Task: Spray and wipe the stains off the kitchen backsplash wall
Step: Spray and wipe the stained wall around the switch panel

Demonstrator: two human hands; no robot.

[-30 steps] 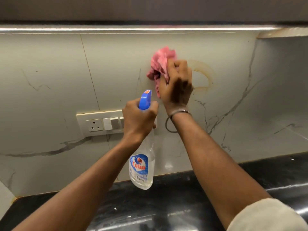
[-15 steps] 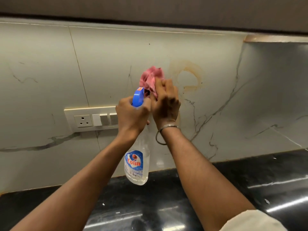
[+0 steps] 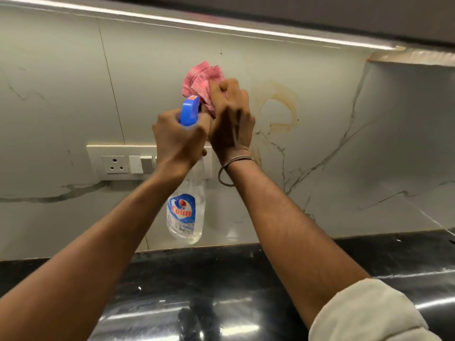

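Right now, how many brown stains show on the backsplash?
1: a brown ring stain on the backsplash, just right of the right hand, which grips the pink cloth. More may be hidden behind that hand and cloth.

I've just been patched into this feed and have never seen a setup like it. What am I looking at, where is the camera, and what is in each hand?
There is no machine here: these are a person's two bare arms. The single picture comes from a camera worn on the person's head, looking forward and down, so the arms reach in from the bottom edge.

The left hand grips a clear spray bottle with a blue nozzle. The right hand holds a bunched pink cloth, which seems pressed against the pale, marble-look backsplash.

Just right of the cloth a brownish ring stain shows on the wall, not yet wiped. A switch plate sits on the wall lower left, partly behind the left hand. Below runs a glossy black countertop.
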